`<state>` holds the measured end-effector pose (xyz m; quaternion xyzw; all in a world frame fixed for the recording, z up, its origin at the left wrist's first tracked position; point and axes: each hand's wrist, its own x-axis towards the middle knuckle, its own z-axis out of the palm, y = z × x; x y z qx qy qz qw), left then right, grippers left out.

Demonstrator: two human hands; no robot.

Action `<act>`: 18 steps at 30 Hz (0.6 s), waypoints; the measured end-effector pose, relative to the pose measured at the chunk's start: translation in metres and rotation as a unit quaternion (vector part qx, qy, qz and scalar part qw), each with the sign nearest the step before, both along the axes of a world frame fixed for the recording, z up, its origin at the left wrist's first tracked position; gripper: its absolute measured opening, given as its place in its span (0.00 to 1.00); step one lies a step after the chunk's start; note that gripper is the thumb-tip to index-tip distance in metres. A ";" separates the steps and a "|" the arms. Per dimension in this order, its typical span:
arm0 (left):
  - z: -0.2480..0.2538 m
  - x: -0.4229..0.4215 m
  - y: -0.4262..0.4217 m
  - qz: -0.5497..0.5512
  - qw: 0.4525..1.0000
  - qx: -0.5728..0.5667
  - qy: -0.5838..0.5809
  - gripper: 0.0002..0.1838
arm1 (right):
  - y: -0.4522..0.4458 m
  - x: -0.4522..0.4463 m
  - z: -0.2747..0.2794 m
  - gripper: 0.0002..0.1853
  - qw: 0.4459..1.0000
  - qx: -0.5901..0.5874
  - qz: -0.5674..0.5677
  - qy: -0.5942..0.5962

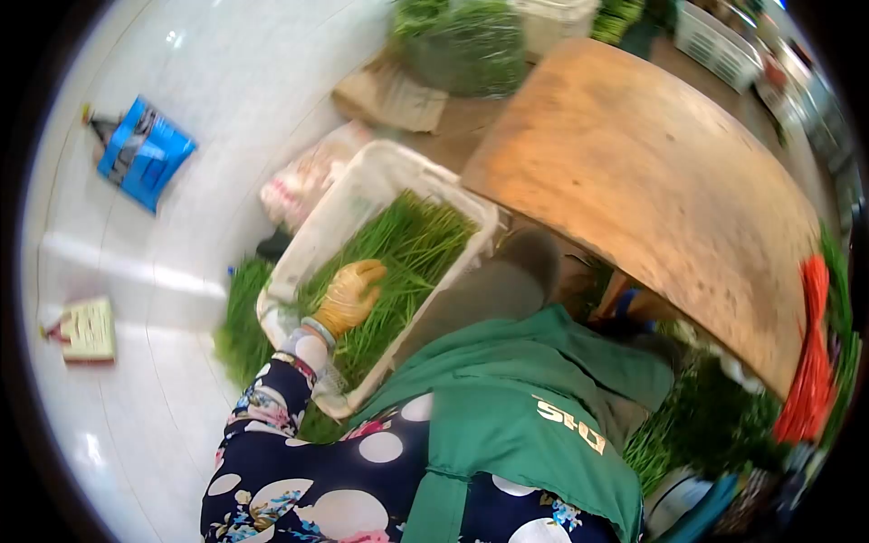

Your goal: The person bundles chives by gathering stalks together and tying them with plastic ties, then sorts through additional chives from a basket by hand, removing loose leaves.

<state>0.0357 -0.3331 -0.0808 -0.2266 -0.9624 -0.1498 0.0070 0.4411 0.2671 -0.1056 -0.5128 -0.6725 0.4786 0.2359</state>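
My left hand (348, 297), in a yellow glove, is over long thin green stalks (421, 240) in a white plastic crate (321, 213). Its fingers are curved and apart, next to the stalks, with nothing held between them. A sleeve with white dots and flowers covers that arm. My right hand is not in view. The crate stands beside my leg, and the green apron (516, 389) covers my lap.
A wooden table (643, 172) stands at the right, with red strips (810, 353) at its edge. Bagged greens (466, 45) lie at the top. A blue packet (147, 154) and a yellowish box (89, 330) are at the left. More greens (244, 317) lie beside the crate.
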 end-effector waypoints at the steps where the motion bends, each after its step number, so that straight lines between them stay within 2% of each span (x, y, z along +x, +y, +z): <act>1: -0.014 0.007 -0.020 0.027 1.000 0.008 -0.001 0.20 | 0.007 -0.022 0.001 0.18 0.999 -0.010 0.044 -0.005; 3: -0.041 0.020 -0.052 0.125 0.989 0.010 -0.079 0.22 | 0.012 -0.057 -0.007 0.17 0.991 -0.050 0.120 -0.030; 4: -0.055 0.022 -0.067 0.173 0.977 -0.018 -0.125 0.27 | 0.008 -0.076 -0.007 0.17 0.986 -0.064 0.146 -0.045; 5: -0.066 0.024 -0.073 0.190 0.973 -0.010 -0.130 0.27 | 0.000 -0.094 -0.009 0.17 0.979 -0.091 0.172 -0.066; 6: -0.078 0.020 -0.074 0.196 0.963 -0.041 -0.178 0.33 | -0.003 -0.107 -0.018 0.17 0.969 -0.121 0.196 -0.090; 8: -0.099 0.000 -0.066 0.153 0.953 -0.098 -0.241 0.43 | -0.015 -0.134 -0.032 0.17 0.956 -0.146 0.224 -0.118; 11: -0.133 -0.036 -0.037 0.076 0.951 -0.108 -0.280 0.55 | -0.038 -0.177 -0.021 0.17 0.961 0.006 0.261 -0.088; 12: -0.150 -0.050 -0.030 0.082 0.955 -0.075 -0.275 0.56 | -0.050 -0.187 -0.017 0.17 0.961 0.010 0.260 -0.097; 15: -0.179 -0.094 -0.003 0.117 0.954 -0.034 -0.274 0.61 | -0.098 -0.218 -0.014 0.20 0.965 -0.083 0.231 0.091; 16: -0.190 -0.108 0.006 0.130 0.951 -0.039 -0.277 0.63 | -0.108 -0.226 -0.011 0.18 0.965 0.001 0.259 0.036; 17: -0.200 -0.118 0.013 0.133 0.949 -0.029 -0.286 0.63 | -0.105 -0.231 -0.012 0.18 0.964 0.008 0.266 0.026; 18: -0.208 -0.127 0.018 0.150 0.945 -0.037 -0.287 0.63 | -0.100 -0.232 -0.016 0.18 0.916 0.143 0.373 -0.040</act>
